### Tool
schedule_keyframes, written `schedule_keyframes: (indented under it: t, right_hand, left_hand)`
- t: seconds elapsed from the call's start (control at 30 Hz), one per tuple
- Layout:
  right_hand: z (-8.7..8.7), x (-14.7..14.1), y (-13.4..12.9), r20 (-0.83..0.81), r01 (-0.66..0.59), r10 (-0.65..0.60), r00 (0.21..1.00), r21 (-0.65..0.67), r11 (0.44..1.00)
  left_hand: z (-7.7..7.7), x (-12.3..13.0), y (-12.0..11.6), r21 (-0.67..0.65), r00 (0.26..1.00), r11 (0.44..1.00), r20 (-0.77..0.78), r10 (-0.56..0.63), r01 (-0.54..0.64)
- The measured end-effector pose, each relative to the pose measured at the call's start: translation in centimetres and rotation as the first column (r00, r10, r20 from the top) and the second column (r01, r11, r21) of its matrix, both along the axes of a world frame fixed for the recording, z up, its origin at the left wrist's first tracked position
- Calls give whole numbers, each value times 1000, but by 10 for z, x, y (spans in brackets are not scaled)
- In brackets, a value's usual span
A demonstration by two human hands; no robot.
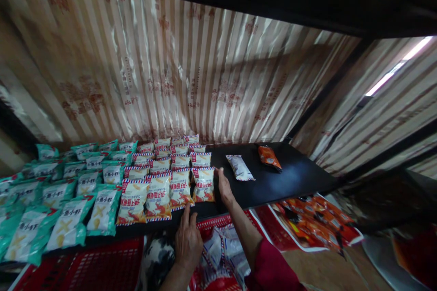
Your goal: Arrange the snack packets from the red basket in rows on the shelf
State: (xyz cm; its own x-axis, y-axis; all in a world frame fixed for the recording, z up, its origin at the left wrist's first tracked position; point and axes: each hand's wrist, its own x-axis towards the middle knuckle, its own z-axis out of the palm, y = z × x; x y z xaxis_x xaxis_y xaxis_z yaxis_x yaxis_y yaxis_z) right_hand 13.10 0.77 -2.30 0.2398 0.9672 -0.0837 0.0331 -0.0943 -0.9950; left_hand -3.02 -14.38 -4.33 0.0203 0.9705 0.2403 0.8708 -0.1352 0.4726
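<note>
My right hand point(224, 187) rests with its fingers stretched out against the right side of a cream and orange snack bag point(204, 185), the end one of a front row. Just below, my left hand point(189, 238) has its fingers extended, the tips at the lower edge of the neighbouring snack bag point(180, 187). Both hands look open, though some of my fingertips are hard to make out. These bags stand in rows on a black shelf point(218, 209), with their printing facing me.
Teal and white snack bags point(70, 220) fill the shelf's left end. A white packet point(240, 168) and an orange packet point(269, 157) lie to the right. Below are a red basket point(102, 263), a basket of white packets point(221, 250) and orange packets point(314, 223). Striped sheeting point(191, 72) hangs behind.
</note>
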Motion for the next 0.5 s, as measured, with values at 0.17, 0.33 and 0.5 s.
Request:
schedule_keyframes:
  t: [0.17, 0.33, 0.5]
  right_hand:
    - [7, 0, 27, -98, -17, 15, 995, -21, 1000]
    - [9, 1, 43, -108, -42, 40, 993, -17, 999]
    - [9, 0, 48, -39, -74, 73, 997, -21, 997]
  left_hand:
    - [8, 1, 1, -59, 1000, 998, -17, 9, -10]
    - [12, 3, 1, -133, 1000, 991, 2, -2, 2]
    - [15, 6, 0, -193, 999, 981, 30, -26, 31]
